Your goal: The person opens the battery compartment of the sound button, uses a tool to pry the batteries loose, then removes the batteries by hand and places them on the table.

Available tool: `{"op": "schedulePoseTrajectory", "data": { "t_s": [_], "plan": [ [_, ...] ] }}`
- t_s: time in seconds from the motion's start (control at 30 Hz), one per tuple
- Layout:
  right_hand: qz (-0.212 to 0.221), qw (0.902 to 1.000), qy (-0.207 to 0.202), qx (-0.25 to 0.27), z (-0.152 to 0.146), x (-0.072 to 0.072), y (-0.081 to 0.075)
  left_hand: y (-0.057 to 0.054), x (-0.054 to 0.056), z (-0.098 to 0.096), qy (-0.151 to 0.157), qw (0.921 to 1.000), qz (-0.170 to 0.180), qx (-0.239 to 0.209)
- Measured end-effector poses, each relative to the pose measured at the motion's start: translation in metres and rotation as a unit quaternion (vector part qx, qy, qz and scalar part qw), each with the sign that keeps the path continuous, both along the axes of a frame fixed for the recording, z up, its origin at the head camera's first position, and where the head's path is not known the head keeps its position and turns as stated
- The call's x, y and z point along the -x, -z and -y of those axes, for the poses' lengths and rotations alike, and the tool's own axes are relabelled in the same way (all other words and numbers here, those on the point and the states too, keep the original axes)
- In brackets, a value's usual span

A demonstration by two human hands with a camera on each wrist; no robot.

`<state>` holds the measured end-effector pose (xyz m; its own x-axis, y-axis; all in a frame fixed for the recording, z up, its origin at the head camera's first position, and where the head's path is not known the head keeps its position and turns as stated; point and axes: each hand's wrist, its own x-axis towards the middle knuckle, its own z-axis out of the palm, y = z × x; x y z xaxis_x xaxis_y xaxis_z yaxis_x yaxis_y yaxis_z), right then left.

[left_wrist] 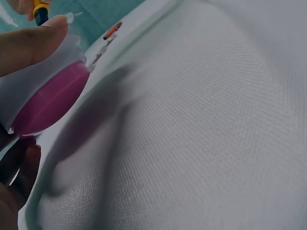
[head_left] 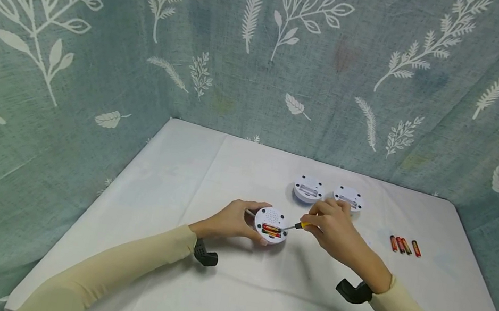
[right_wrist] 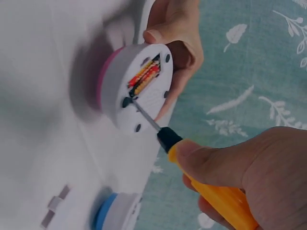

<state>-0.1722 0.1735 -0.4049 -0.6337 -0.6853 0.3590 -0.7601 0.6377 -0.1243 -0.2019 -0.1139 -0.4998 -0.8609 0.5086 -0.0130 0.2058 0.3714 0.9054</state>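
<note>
A white round device [head_left: 271, 216] with a pink front [left_wrist: 55, 98] is held by my left hand [head_left: 235, 220], thumb on one side and fingers on the other. Its back faces up and toward the right, with two red-and-gold batteries [right_wrist: 145, 76] lying in the uncovered compartment. My right hand [head_left: 335, 230] grips a screwdriver [right_wrist: 211, 191] by its yellow handle. The thin metal shaft [right_wrist: 146, 115] points at the device, its tip at one end of the battery compartment. Whether the tip touches a battery or the casing I cannot tell.
Behind my right hand stand two more white round devices [head_left: 308, 190], their battery slots bare. Several loose red batteries [head_left: 400, 245] lie at the right of the white-covered table [head_left: 229, 292]. A small flat piece [right_wrist: 55, 206] lies on the cloth. Leaf-patterned curtains [head_left: 259, 87] surround the table.
</note>
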Motion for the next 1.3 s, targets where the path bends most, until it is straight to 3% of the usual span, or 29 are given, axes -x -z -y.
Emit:
{"op": "schedulePoseTrajectory", "data": {
  "t_s": [0.3, 0.8, 1.1, 1.3],
  "plan": [
    [-0.013, 0.9987, -0.006, -0.05, 0.012, -0.002, -0.008, 0.004, -0.002, -0.002, -0.002, 0.9993, -0.024, 0.028],
    [0.016, 0.9997, -0.011, -0.017, 0.008, 0.001, -0.002, 0.008, 0.006, 0.003, 0.032, 0.999, -0.008, 0.03],
    [0.036, 0.9982, -0.005, -0.048, 0.016, -0.002, -0.011, 0.005, 0.003, 0.001, 0.022, 0.9986, -0.027, 0.039],
    [0.061, 0.9977, 0.006, -0.028, 0.016, -0.002, -0.009, 0.004, 0.001, 0.001, 0.017, 0.9991, -0.022, 0.031]
  ]
}}
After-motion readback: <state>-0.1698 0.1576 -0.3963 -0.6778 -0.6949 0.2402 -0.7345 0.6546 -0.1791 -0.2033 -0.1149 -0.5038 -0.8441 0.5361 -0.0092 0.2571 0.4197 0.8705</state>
